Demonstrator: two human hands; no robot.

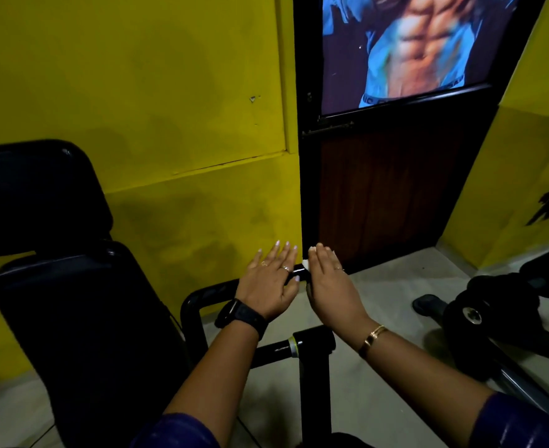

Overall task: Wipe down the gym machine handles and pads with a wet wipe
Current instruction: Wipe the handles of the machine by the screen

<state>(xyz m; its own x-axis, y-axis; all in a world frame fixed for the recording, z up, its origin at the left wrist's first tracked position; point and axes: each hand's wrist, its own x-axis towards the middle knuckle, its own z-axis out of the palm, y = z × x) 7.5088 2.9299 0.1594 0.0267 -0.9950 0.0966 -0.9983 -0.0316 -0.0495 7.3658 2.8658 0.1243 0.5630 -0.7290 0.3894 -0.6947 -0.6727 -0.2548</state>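
1. Yellow wall (169, 92) and a dark door (379, 195) fill the background. The machine's black back pad (72, 318) stands at the left, above a grey floor (396, 286).
2. Its black handle (211, 292) is a tube whose long axis runs left to right, rising slightly toward the door. Its free end lies under the two hands.
3. The left hand (271, 282) rests flat on the tube with its fingers straight and spread, pointing away from the person across the bar. It holds nothing.
4. The right hand (328, 286) sits just beside it at the bar's end, fingers straight and close together. It presses the wet wipe (305, 263) against the tube, and white edges show at its thumb side. Whether the thumb wraps underneath cannot be told.
5. Judging from this, the wiping hand is at the far right end. The unwiped length runs leftward along the axis, beneath the left hand, so that hand probably has to lift clear first.
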